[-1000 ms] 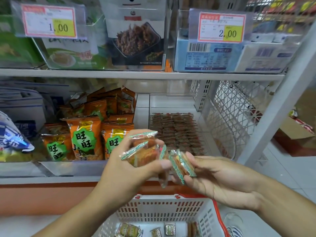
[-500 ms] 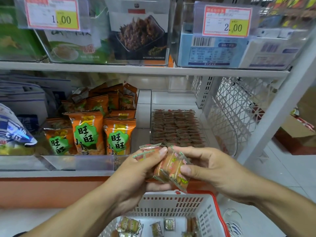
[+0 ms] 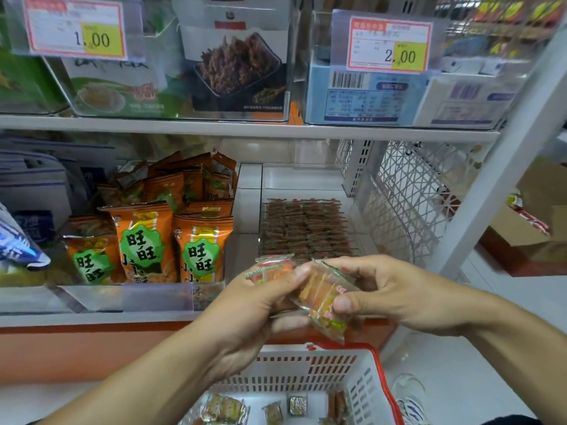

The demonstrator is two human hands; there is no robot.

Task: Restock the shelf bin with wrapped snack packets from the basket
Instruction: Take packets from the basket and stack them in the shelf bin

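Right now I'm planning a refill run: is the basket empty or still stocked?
Still stocked. A few wrapped packets lie on the floor of the basket; its near part is out of frame.

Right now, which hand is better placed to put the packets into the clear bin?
Right hand: it grips the packets directly below the clear bin; left hand sits further left.

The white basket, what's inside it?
A few wrapped snack packets lie on the floor of the white basket. The left hand and its arm cover part of the inside, so more could be hidden there.
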